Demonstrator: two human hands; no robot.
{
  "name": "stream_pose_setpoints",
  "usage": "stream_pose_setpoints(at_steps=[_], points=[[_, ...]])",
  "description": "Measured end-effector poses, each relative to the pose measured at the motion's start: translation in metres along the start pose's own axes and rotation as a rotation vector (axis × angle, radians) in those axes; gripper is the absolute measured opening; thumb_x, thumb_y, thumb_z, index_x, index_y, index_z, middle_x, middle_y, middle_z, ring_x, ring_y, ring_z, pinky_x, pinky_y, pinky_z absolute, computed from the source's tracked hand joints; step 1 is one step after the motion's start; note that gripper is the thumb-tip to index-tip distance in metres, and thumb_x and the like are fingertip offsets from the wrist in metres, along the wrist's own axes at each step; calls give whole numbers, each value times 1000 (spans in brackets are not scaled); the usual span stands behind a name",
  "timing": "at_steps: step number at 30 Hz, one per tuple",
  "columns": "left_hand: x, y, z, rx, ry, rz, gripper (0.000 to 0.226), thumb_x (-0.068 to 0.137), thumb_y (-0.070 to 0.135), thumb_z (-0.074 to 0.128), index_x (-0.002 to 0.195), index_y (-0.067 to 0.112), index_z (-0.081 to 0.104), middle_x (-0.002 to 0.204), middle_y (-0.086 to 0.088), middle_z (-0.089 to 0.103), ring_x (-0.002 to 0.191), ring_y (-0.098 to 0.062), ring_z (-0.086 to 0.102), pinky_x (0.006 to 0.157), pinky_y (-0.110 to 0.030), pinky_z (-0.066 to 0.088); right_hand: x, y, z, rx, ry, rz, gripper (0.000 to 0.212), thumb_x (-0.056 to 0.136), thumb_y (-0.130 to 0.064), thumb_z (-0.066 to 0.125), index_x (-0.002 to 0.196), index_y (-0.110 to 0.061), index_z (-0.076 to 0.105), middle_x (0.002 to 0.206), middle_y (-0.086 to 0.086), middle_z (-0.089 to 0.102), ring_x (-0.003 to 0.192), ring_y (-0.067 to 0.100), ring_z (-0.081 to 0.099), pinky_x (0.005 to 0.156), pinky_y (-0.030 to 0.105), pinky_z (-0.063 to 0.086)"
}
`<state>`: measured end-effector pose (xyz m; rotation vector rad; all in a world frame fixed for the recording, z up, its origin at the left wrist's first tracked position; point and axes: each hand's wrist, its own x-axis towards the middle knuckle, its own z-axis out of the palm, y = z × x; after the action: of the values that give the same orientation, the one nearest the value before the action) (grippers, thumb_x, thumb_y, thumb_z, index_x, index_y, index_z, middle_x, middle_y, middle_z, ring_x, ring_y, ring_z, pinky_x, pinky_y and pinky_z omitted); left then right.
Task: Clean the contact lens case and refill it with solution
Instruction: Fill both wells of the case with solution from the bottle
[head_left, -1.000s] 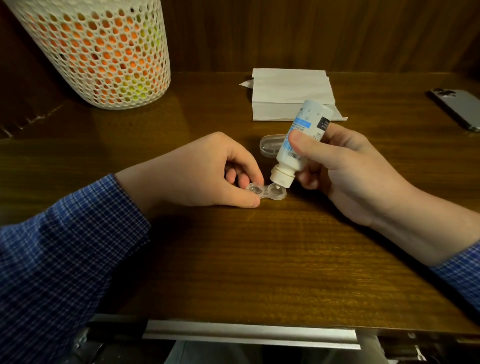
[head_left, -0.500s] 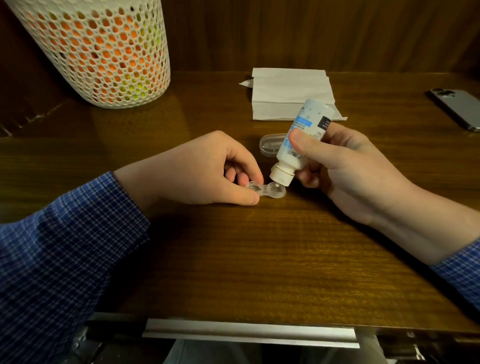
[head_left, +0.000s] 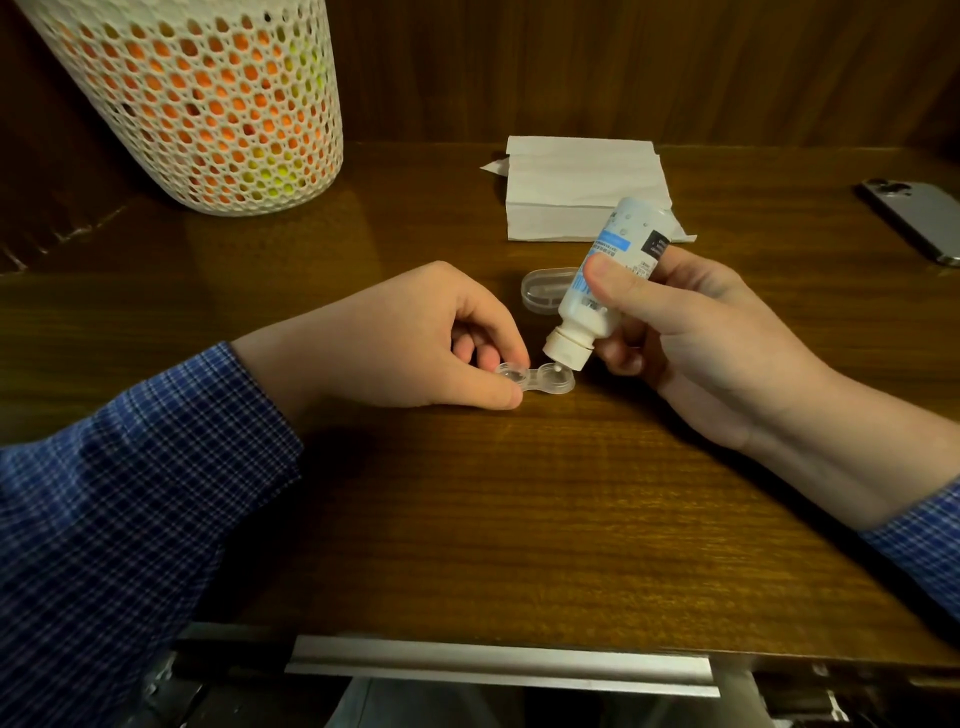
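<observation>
A clear two-well contact lens case (head_left: 540, 379) lies on the wooden table (head_left: 519, 519). My left hand (head_left: 405, 343) pinches its left well between thumb and forefinger. My right hand (head_left: 691, 332) grips a small white solution bottle (head_left: 602, 280) with a blue label, tilted nozzle-down. The nozzle tip sits just over the right well. The case's clear lid (head_left: 543, 288) lies behind the bottle, partly hidden by it.
A folded white tissue (head_left: 576, 187) lies at the back of the table. A white mesh basket (head_left: 202, 98) stands at the back left. A grey phone (head_left: 919, 218) rests at the right edge. The table's front edge has a metal strip (head_left: 498, 665).
The bottle's nozzle has stayed over the right well with only a slight shift. Both hands hold nearly the same pose.
</observation>
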<state>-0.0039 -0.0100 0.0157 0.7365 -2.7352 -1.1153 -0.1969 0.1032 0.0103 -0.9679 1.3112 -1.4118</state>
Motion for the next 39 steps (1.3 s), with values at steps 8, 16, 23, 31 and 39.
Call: stream_pose_setpoints(at_steps=[8,16,23,31,39], points=[[0,0,0,5,-11,-16,18,82,34,81,100,33,78,82,13,72,68,-7,59,60,-18,49,1,0,2,46,48,23,29,76,-36,76,100,-20,72,80,0,74,53,8,55,45,17,41],[-1,1,0,10,-9,-12,19,82,33,81,101,33,78,83,11,72,68,-7,59,59,-15,49,1,2,2,-13,48,13,19,88,-30,73,105,-20,71,86,2,74,55,7,57,48,18,43],[-1,1,0,4,-6,-14,18,81,32,82,99,33,78,83,9,72,68,-6,59,59,-16,48,1,2,2,-13,40,6,21,87,-30,74,105,-19,71,88,2,74,58,7,58,49,18,44],[-1,2,0,13,-8,-9,18,81,32,81,99,32,78,82,10,72,67,-7,58,58,-16,47,-1,1,3,-44,28,-10,40,72,-39,75,107,-20,71,86,-1,75,58,6,59,50,19,45],[-1,2,0,24,-6,-9,18,82,32,81,99,32,77,85,8,72,67,-8,59,57,-16,46,-2,0,3,-44,27,-14,38,71,-39,75,105,-21,72,84,-3,77,59,7,60,49,18,45]])
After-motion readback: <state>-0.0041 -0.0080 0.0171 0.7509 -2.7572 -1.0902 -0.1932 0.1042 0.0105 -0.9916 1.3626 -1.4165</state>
